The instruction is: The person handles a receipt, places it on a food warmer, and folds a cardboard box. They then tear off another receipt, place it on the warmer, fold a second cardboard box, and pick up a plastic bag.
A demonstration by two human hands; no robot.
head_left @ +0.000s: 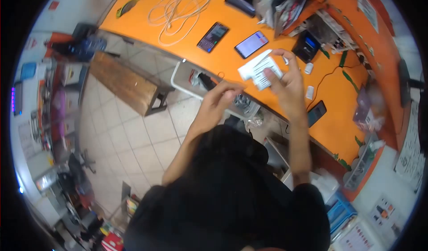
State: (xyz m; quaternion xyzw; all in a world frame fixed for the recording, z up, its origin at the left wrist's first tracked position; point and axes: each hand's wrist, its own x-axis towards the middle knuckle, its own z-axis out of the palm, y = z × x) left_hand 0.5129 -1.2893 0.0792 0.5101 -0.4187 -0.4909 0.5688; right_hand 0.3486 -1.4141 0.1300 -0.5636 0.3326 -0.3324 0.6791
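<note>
Between the thumb and fingers of my right hand [286, 84] are white paper slips [259, 68] with dark printed lines, held over the edge of the orange desk [287, 32]. My left hand [217, 103] is a short way to the left, apart from the paper. Its thumb and fingers are drawn together, and whether anything small is in them I cannot make out. Just beyond the slips lies a phone [251, 44] with a lit screen. Another phone [213, 37] with a dark screen is farther left, and a third dark phone [317, 113] lies right of my right wrist.
A coiled white cable [174, 17] and a yellow-and-black object [129, 7] lie on the desk's far left. A black device with a blue screen [306, 46] stands at the right. Below the desk edge sits a white-rimmed bin [176, 75]. A wooden bench [125, 81] stands left.
</note>
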